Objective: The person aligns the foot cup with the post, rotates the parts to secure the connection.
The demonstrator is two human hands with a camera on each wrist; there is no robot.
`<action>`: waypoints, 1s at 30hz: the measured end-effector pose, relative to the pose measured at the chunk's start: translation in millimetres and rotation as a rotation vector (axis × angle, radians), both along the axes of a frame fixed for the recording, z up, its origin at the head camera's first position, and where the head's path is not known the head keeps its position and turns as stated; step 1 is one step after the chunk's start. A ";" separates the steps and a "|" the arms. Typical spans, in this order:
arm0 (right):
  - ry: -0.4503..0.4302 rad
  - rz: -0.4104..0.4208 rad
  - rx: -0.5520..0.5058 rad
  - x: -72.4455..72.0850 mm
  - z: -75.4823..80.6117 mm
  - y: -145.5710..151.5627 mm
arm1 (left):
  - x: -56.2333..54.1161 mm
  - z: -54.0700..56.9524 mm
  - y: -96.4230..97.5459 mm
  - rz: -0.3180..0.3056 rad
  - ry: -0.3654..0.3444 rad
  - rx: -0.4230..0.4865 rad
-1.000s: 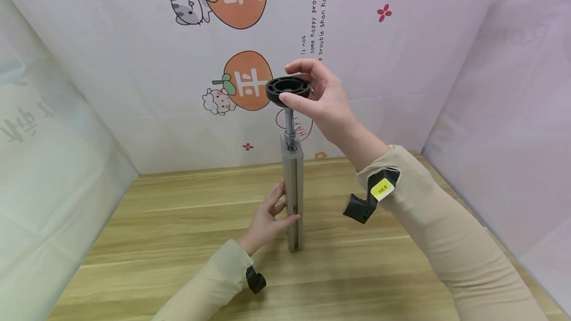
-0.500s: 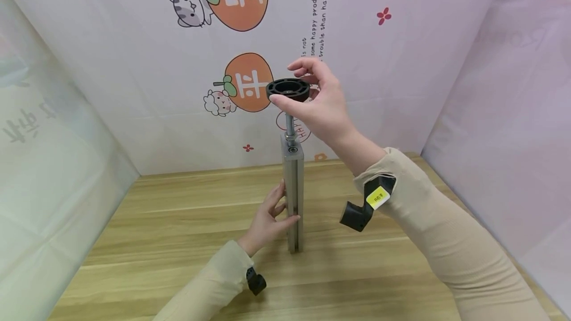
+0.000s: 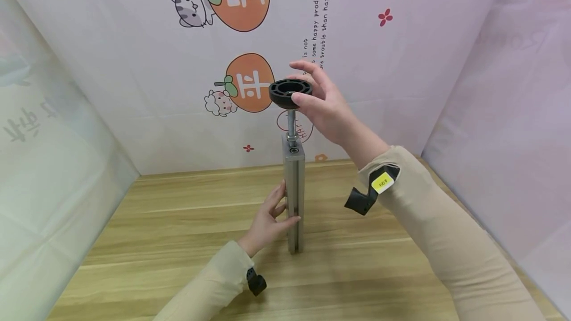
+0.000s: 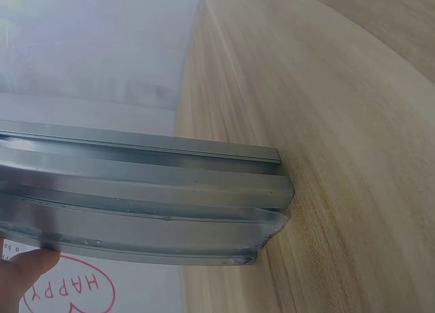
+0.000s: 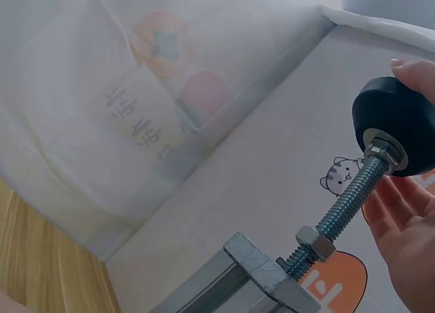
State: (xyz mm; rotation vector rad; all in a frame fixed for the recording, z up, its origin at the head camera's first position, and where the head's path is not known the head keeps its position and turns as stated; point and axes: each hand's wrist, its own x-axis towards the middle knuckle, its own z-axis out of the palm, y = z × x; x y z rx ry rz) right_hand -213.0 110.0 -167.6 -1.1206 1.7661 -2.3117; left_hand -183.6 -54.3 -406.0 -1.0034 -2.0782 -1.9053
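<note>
An aluminium extrusion profile (image 3: 292, 180) stands upright on the wooden table, its lower end at the tabletop in the left wrist view. My left hand (image 3: 264, 224) grips its lower half, thumb in front and fingers along the left side. From the end plate on top rises a threaded rod (image 5: 352, 199) with a hex nut (image 5: 316, 244) low on it. The rod carries a round black levelling foot (image 3: 278, 95), hollow side up. My right hand (image 3: 329, 110) holds the foot at its right side, thumb on the near rim, index finger raised off it, other fingers partly hidden behind.
The wooden tabletop (image 3: 178, 227) runs back to a white printed cloth (image 3: 357, 88) with orange fruit and cartoon animals. Pale cloth walls enclose the left and right sides. A black camera mount (image 3: 370, 192) sits on the right sleeve.
My right thumb slid left along the foot's rim, then back right, and the index finger lifted. The wrist swung slightly with it. My left hand and the profile stay in place.
</note>
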 end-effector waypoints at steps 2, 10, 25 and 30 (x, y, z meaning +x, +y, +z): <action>-0.019 0.066 -0.021 -3.9 -1.6 1.0 | 0.4 0.0 -0.1 0.000 0.000 0.004; -0.098 0.263 -0.088 -14.9 -8.7 -0.4 | 0.6 0.4 -0.6 0.000 -0.024 0.001; -0.129 0.435 -0.205 -12.4 -8.1 -3.7 | 0.2 0.2 -0.6 0.010 -0.028 0.006; -0.116 0.397 -0.188 -13.2 -8.7 -3.8 | 0.7 1.4 -1.1 0.011 -0.040 0.000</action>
